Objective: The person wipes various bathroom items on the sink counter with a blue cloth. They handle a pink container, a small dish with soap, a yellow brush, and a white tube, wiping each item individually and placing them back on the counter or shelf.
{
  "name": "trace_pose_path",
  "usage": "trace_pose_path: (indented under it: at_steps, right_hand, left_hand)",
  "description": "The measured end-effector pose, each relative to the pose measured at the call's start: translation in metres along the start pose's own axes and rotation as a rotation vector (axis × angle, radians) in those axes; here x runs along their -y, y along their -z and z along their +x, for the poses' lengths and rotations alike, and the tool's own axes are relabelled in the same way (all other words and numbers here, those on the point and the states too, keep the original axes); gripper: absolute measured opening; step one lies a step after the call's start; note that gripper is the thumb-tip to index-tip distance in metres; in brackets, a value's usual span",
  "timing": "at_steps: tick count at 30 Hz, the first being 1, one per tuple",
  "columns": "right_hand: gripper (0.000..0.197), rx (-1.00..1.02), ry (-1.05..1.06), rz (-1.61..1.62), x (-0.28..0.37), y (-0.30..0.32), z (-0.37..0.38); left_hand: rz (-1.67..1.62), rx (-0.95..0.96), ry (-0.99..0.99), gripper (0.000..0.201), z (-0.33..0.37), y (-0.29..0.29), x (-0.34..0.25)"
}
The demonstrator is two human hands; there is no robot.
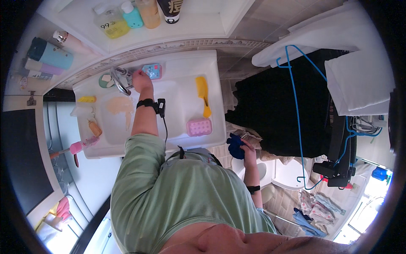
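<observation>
My left hand point(142, 81) is closed at the chrome faucet point(122, 80), its fingers against the handle side and partly hidden. A blue soap box point(152, 71) sits right beside it on the back ledge of the white sink point(177, 89). Low at the sink's right side, my right hand point(249, 153) grips a bunched dark blue cloth point(235, 146). The cloth hangs outside the basin, above the toilet area. No water stream can be made out under the spout.
A yellow comb point(203, 96) and a pink dotted box point(199, 127) lie on the sink's right rim. Bottles point(111, 22) line the shelf above. To the right hang black clothes point(279, 106) and a blue hanger point(296, 97). A toilet point(289, 173) stands below them.
</observation>
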State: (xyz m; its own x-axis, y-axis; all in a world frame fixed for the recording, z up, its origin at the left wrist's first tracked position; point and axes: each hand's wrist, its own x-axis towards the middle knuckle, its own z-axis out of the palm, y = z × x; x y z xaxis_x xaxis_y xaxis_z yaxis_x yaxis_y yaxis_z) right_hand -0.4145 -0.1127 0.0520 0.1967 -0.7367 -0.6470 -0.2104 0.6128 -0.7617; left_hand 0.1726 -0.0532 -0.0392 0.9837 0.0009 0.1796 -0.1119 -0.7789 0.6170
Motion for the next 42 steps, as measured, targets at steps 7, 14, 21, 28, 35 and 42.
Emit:
trace_pose_path:
  at_steps: [7,14,21,28,35,42]
  right_hand:
    - [0.039,-0.002,-0.021,0.010,-0.002,0.003,0.005]
    - [0.039,-0.003,0.046,-0.024,0.003,0.004,0.002]
    - [0.037,0.041,0.156,-0.074,0.054,-0.036,-0.025]
    - [0.033,0.175,0.593,-0.347,0.059,-0.083,-0.015]
    - [0.036,0.227,0.425,-0.270,0.038,-0.078,-0.013]
    - [0.035,0.151,0.406,-0.269,0.025,-0.042,-0.025]
  left_hand:
    - [-0.020,0.036,-0.045,0.016,-0.002,0.007,0.001]
    - [-0.110,-0.037,-0.138,0.015,-0.009,0.015,-0.002]
    - [-0.262,-0.032,-0.194,0.015,-0.032,0.053,-0.027]
    - [-0.738,0.413,0.094,0.018,-0.081,0.072,-0.028]
    - [-0.753,0.765,0.500,0.023,-0.159,0.029,0.003]
    - [-0.807,0.739,0.685,0.028,-0.178,-0.011,-0.006]
